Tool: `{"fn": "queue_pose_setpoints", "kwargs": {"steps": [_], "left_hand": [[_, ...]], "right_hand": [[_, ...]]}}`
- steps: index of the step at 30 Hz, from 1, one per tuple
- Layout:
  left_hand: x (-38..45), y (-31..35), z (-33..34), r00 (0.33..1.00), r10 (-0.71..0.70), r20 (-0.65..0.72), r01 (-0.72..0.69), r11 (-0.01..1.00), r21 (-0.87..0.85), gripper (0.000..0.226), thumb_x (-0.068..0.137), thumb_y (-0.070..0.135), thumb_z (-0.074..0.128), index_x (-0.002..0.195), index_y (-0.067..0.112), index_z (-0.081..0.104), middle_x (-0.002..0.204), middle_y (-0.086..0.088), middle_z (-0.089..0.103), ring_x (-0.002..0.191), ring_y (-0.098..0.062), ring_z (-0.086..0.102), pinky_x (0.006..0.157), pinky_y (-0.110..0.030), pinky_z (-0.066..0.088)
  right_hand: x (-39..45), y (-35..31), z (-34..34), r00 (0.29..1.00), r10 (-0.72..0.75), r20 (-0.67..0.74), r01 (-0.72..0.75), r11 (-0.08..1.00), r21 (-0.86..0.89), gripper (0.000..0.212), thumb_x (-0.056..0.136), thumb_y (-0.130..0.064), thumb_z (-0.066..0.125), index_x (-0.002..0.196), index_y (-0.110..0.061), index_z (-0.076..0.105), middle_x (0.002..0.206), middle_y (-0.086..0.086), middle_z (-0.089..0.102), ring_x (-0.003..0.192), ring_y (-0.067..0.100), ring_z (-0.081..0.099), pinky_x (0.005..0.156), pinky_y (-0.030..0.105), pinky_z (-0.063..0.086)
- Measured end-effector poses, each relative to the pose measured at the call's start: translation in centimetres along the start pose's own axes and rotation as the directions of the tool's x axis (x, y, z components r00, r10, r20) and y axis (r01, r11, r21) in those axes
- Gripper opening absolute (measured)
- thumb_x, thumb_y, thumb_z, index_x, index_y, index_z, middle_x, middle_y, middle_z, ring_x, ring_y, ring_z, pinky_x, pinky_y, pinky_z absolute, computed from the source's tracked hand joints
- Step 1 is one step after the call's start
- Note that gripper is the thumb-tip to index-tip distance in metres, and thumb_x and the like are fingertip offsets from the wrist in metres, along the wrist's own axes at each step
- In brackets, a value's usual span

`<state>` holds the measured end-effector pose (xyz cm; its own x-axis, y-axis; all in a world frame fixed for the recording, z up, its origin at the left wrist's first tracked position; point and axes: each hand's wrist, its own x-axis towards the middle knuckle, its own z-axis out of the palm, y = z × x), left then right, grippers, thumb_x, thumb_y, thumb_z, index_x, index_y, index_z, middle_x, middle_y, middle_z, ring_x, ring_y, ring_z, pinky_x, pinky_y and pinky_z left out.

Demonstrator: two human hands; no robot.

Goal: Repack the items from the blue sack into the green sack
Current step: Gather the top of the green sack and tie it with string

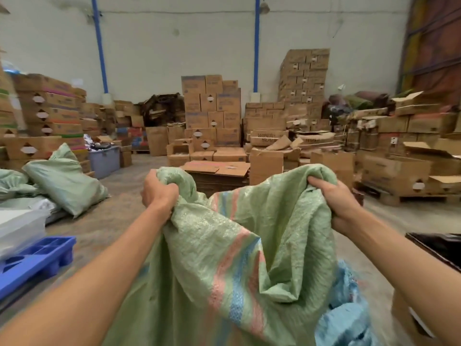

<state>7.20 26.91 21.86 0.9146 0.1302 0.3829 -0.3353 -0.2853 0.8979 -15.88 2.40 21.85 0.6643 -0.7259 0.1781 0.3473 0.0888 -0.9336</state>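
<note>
A green woven sack point(199, 258) with a pink and blue stripe hangs in front of me, held up by its top edge. My left hand point(159, 193) is clenched on the sack's left corner. My right hand point(334, 198) grips the right corner, and the cloth sags between them. The blue sack point(346, 318) lies crumpled on the floor at the lower right, partly hidden behind the green one. No contents of either sack show.
Filled green sacks point(62, 181) lie at the left by a blue plastic pallet point(35, 260) and a white tub point(20, 228). Flattened cartons point(219, 171) sit straight ahead. Stacked cardboard boxes point(212, 113) line the back and right. A dark bin edge point(439, 245) stands at right.
</note>
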Motion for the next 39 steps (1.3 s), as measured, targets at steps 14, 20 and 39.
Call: {"fn": "queue_pose_setpoints", "kwargs": {"steps": [14, 20, 39], "left_hand": [[-6.8, -3.0, 0.0, 0.878, -0.325, 0.351, 0.300, 0.946, 0.124, 0.042, 0.085, 0.002, 0.059, 0.126, 0.009, 0.052, 0.109, -0.014, 0.061, 0.089, -0.026, 0.064, 0.069, -0.034, 0.056], [-7.4, -2.9, -6.1, 0.999, 0.017, 0.040, -0.041, 0.681, 0.732, 0.036, 0.086, 0.009, 0.059, 0.120, 0.020, 0.065, 0.120, -0.022, 0.061, 0.113, -0.041, 0.056, 0.088, -0.043, 0.048], [-2.2, -3.6, -8.5, 0.771, -0.145, 0.621, 0.011, 0.976, 0.215, 0.030, 0.075, -0.002, 0.074, 0.102, 0.007, 0.063, 0.106, -0.023, 0.067, 0.083, -0.029, 0.064, 0.069, -0.036, 0.056]], "right_hand": [[3.2, 5.7, -11.2, 0.947, 0.301, 0.114, -0.202, 0.833, -0.515, 0.041, 0.080, 0.011, 0.062, 0.117, -0.007, 0.061, 0.106, 0.018, 0.066, 0.097, 0.032, 0.065, 0.083, 0.045, 0.057], [3.0, 7.0, -15.7, 0.973, -0.231, -0.009, 0.015, 0.104, -0.995, 0.039, 0.082, -0.002, 0.060, 0.116, -0.021, 0.054, 0.112, 0.015, 0.048, 0.095, 0.039, 0.057, 0.079, 0.045, 0.050], [-5.9, -0.6, -7.6, 0.977, 0.210, -0.018, -0.197, 0.878, -0.436, 0.018, 0.093, -0.008, 0.059, 0.111, -0.010, 0.063, 0.098, 0.016, 0.069, 0.073, 0.024, 0.067, 0.065, 0.035, 0.055]]}}
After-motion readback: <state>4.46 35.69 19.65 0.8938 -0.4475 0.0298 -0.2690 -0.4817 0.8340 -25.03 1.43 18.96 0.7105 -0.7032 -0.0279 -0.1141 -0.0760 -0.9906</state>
